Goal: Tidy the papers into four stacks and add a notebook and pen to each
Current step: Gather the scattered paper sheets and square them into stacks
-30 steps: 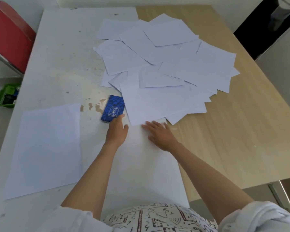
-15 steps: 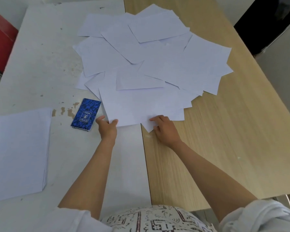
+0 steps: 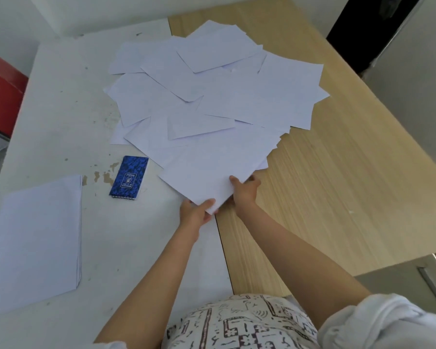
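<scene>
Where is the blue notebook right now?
Head view, left of centre: the notebook lies on the white table, between the tidy stack and the scattered papers.

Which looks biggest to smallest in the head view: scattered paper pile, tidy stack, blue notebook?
1. Scattered paper pile
2. Tidy stack, though it lies nearer the camera, which enlarges it
3. Blue notebook, clearly smallest

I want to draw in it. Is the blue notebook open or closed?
Closed. The blue notebook lies flat on the white table with its patterned cover up, no pages showing.
</scene>
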